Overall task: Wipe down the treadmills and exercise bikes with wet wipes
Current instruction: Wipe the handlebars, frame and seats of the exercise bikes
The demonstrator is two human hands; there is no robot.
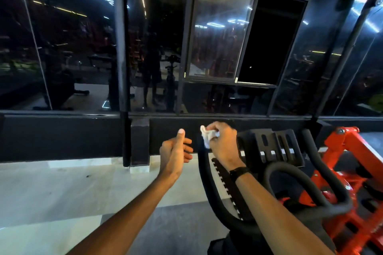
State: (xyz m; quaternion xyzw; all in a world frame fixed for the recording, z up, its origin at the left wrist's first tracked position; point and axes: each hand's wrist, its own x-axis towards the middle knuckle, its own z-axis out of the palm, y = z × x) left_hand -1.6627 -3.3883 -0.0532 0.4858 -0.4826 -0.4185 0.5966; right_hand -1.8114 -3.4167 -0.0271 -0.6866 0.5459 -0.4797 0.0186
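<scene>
An exercise bike with an orange frame (350, 151) and black padded handlebars (209, 182) fills the lower right. My right hand (223, 143) grips a crumpled white wet wipe (208, 135) around the tip of the left handlebar horn. My left hand (175, 154) hovers just left of that horn with the thumb up and fingers loosely curled, holding nothing. A black phone holder (271, 147) stands at the centre of the handlebars.
A dark glass wall (62, 47) with a sliding window (219, 31) stands straight ahead above a black ledge (62, 136). Pale floor tiles (51, 188) spread to the left. A black toothed floor mat edge (222, 180) lies under the bike.
</scene>
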